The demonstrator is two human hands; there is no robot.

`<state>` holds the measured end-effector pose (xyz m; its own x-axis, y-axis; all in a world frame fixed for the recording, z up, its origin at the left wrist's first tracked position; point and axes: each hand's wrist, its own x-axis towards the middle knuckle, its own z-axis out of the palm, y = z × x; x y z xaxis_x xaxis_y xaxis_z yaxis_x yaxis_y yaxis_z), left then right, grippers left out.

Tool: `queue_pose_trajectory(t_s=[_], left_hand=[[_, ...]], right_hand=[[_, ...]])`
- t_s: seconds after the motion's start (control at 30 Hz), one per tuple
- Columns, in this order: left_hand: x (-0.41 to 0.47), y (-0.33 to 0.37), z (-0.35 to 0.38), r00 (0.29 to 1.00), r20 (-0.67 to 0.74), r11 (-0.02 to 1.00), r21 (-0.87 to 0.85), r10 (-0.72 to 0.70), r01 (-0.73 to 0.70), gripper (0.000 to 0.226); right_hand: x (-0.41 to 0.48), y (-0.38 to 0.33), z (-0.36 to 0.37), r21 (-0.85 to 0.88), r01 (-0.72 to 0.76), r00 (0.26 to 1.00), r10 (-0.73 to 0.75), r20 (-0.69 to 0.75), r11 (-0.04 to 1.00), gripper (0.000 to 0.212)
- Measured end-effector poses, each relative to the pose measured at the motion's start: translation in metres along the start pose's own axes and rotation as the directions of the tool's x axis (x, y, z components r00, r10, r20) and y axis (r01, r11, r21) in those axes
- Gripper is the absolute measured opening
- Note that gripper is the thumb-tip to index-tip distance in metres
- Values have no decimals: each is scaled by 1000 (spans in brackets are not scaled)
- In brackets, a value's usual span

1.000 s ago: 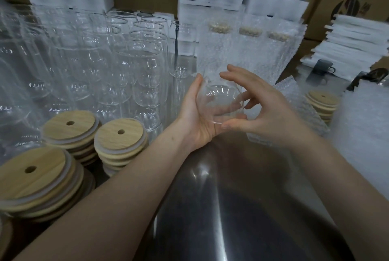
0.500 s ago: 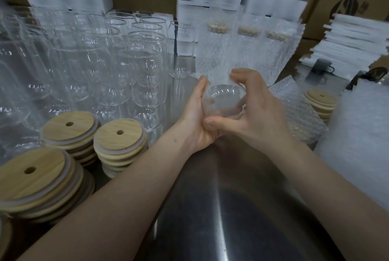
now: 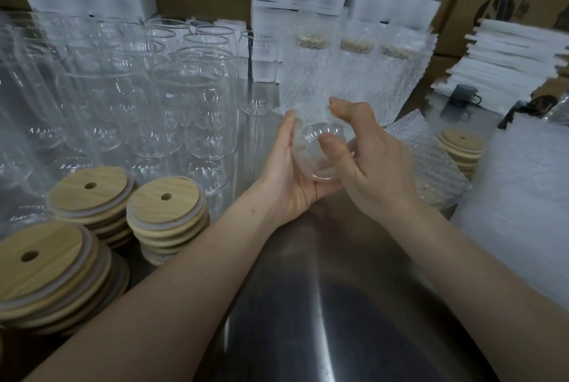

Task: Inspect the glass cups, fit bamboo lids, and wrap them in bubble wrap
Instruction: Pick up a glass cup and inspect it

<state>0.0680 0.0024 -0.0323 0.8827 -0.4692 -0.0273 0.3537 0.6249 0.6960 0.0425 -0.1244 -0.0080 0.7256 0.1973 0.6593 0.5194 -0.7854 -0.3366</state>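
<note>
1. Glass cup [image 3: 309, 163] held in both hands, off the steel surface [image 3: 338, 304], above its middle. It lies tilted over. One round end faces the camera and the long axis runs away toward the far edge. Cannot tell whether the near end is mouth or base.
2. Left hand [image 3: 286, 187] cradles the cup from the left and below, with the thumb lying straight up along the cup's left side. This hand looks to carry the weight.
3. Right hand [image 3: 378, 172] grips from the right. Its thumb presses on the near round end, and the bent forefinger hooks over the top.
4. Step judged: inspection. No lid fitted, no wrap on.
5. Bamboo lids [image 3: 166, 206] stand in stacks toward the front-left corner, on the left hand's side and well apart from the cup. A smaller stack [image 3: 462, 147] stands toward the right edge.
6. Bubble wrap [image 3: 431, 166] lies just right of the right hand, between it and the smaller stack.
7. Judgement: the right hand is the freer one, and both wrap and a lid lie on its side.
8. Far edge: wrapped cups [image 3: 354, 73] straight beyond the hands, bare cups [image 3: 191, 98] massed to their left.
</note>
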Motion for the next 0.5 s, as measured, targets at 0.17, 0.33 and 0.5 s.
queue_pose_trajectory(t_s=[0.17,0.33,0.5], left_hand=[[3,-2,-2,999,26,998,48,37,-38,82],[3,-3,-4,998,51,994,94,45,-49,83],[1,1,-4,998,-1,986,155,67,-66,79]], right_hand=[[-1,4,1,-33,115,987,-118,-113,993,71],[-1,13,6,30,185,964,-176,-200,982,54],[0,23,8,264,161,976,-113,-186,951,39]])
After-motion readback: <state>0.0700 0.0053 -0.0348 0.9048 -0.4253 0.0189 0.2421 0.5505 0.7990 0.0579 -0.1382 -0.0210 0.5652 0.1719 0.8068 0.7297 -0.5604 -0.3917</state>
